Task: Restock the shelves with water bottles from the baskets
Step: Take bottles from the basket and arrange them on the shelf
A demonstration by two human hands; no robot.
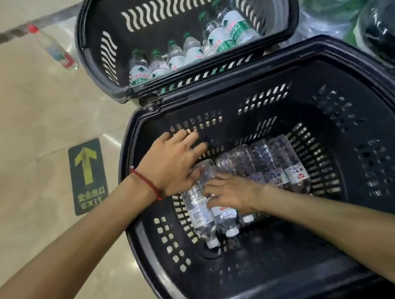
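Because the water bottles (266,161) lie loose side by side in the near basket (334,120) (caps towards the wearer), one could be knocked rolling or dropped if several are lifted together. From the head view, the left hand (176,163) is spread almost flat and rested on the leftmost bottle (198,212); the right hand (233,194) is curled over its neighbours, which are gripped
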